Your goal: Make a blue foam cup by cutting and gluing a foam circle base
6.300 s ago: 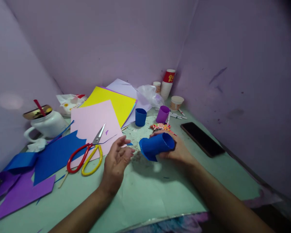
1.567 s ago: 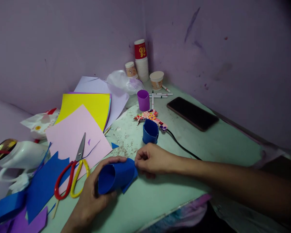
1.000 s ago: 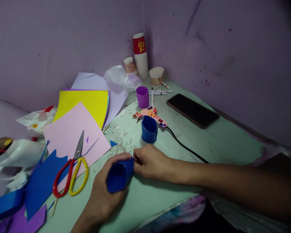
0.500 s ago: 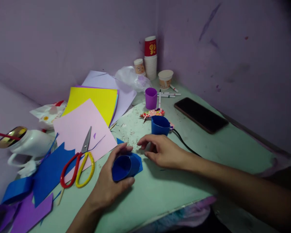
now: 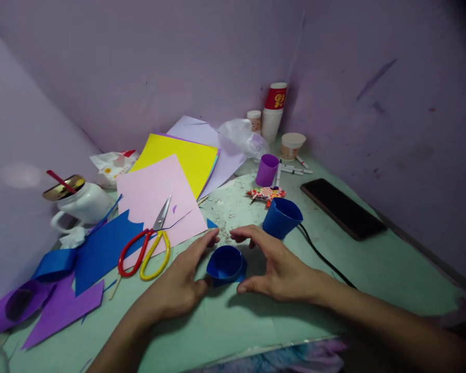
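Observation:
A small blue paper cup (image 5: 226,264) stands on a flat blue piece (image 5: 242,274) near the table's front. My left hand (image 5: 186,274) curves along the cup's left side, fingers apart and holding nothing. On the right, my right hand (image 5: 274,264) is spread around the cup with a gap between them. Behind my right hand stands a larger blue cup (image 5: 281,218). A purple cup (image 5: 267,170) is farther back, near a patterned glue gun (image 5: 267,194). Scissors (image 5: 161,217) with red and yellow handles lie on pink paper (image 5: 171,181).
Yellow sheets (image 5: 182,155), blue scraps (image 5: 104,248) and purple scraps (image 5: 66,311) lie left. A white mug (image 5: 91,202) is at the far left. Stacked paper cups (image 5: 272,124), markers (image 5: 293,170) and a phone (image 5: 341,207) are at the back and right. A black cord (image 5: 322,259) crosses the table.
The view has shifted, so the table scene sits farther right. My right hand has come down beside the small blue cup and opened wider; the cup now looks more upright, and my left hand has loosened.

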`<action>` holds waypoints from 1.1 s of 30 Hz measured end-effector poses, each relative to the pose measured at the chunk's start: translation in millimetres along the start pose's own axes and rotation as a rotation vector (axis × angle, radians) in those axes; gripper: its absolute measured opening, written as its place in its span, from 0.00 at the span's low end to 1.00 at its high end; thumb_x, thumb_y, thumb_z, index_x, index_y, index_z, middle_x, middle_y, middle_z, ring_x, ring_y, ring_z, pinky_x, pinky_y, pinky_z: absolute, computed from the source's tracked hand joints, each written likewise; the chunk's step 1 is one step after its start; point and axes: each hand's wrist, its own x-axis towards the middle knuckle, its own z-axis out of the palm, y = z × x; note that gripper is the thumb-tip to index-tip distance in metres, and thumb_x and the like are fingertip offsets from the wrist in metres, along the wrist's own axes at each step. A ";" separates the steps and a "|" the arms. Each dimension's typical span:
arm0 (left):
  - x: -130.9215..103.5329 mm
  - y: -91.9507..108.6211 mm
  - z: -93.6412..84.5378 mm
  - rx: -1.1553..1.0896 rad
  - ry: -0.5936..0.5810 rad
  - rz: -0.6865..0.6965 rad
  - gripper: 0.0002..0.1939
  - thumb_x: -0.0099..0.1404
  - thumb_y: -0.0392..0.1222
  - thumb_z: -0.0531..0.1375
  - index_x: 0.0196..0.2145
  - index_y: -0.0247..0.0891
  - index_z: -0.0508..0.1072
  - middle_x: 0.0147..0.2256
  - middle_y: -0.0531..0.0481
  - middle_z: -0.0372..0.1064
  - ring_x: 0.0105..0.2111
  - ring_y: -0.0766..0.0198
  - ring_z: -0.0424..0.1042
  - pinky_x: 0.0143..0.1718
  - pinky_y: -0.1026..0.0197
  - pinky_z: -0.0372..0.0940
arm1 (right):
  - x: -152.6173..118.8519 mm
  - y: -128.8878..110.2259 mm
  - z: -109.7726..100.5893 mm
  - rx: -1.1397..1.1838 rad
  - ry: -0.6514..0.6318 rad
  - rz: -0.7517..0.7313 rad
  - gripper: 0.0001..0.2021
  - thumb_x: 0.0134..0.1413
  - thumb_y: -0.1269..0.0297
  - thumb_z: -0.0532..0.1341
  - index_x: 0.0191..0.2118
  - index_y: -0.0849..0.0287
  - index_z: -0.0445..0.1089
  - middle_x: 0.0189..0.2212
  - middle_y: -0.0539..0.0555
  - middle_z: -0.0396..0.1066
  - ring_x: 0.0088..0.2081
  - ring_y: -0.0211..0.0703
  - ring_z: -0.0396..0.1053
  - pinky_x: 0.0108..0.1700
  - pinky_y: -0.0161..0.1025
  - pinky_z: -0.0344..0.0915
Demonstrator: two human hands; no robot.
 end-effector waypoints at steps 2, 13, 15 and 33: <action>2.7 -0.5 1.9 -0.056 0.057 -0.007 0.40 0.52 0.30 0.56 0.63 0.40 0.54 0.60 0.41 0.59 0.58 0.52 0.60 0.61 0.45 0.50 | 1.1 -6.7 3.9 -0.034 0.023 -0.086 0.40 0.41 0.52 0.71 0.59 0.55 0.54 0.52 0.61 0.64 0.53 0.52 0.64 0.54 0.50 0.62; 11.8 9.9 1.1 -0.608 0.441 -0.164 0.16 0.55 0.37 0.61 0.44 0.37 0.71 0.39 0.45 0.70 0.40 0.58 0.69 0.44 0.55 0.64 | 31.3 -21.9 4.9 0.012 0.035 0.175 0.19 0.47 0.62 0.68 0.47 0.56 0.69 0.44 0.57 0.73 0.45 0.49 0.71 0.49 0.48 0.67; 11.7 10.5 4.6 -0.806 0.411 -0.207 0.16 0.58 0.43 0.61 0.44 0.37 0.69 0.39 0.44 0.70 0.38 0.59 0.71 0.38 0.56 0.66 | 37.5 -19.7 0.0 0.059 0.194 0.347 0.20 0.45 0.57 0.68 0.45 0.56 0.70 0.44 0.57 0.73 0.46 0.52 0.71 0.50 0.50 0.66; 9.9 25.9 22.0 -1.657 -0.051 0.047 0.25 0.69 0.49 0.45 0.52 0.25 0.65 0.49 0.33 0.68 0.52 0.50 0.65 0.53 0.52 0.59 | 24.5 -4.6 25.8 -0.098 0.292 -0.108 0.16 0.53 0.69 0.61 0.46 0.53 0.57 0.42 0.56 0.66 0.44 0.47 0.69 0.46 0.46 0.68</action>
